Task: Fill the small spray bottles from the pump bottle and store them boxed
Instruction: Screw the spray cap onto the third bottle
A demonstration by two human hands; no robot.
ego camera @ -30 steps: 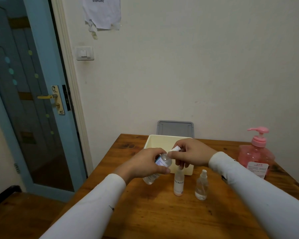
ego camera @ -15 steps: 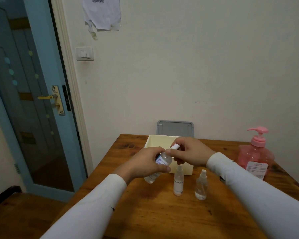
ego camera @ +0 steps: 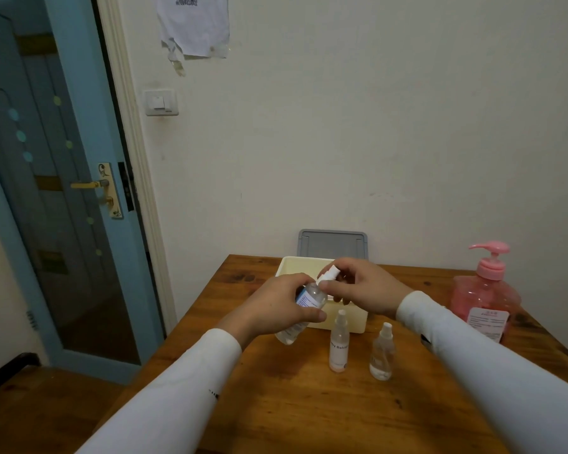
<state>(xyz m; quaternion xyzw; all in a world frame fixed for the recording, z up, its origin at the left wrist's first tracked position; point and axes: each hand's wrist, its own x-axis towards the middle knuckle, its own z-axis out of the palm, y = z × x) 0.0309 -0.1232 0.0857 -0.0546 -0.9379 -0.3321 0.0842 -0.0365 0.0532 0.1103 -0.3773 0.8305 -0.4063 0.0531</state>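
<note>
My left hand [ego camera: 276, 306] grips a small clear spray bottle [ego camera: 309, 298] with a blue-and-white label, tilted above the table. My right hand [ego camera: 364, 290] pinches that bottle's white spray cap [ego camera: 329, 274] at the neck. Two more small spray bottles stand upright on the table: a slim labelled one [ego camera: 339, 345] and a rounder clear one [ego camera: 382, 353]. The cream box [ego camera: 287, 268] sits open behind my hands. A pink pump bottle [ego camera: 484, 296] stands at the right.
A grey lid [ego camera: 333, 244] leans against the wall behind the box. The wooden table [ego camera: 309, 414] ends at a left edge near a blue glass door [ego camera: 63, 191]. The wall is close behind the table.
My right hand has shifted slightly up and left on the spray cap, and the held bottle has risen a little. The standing bottles have not moved.
</note>
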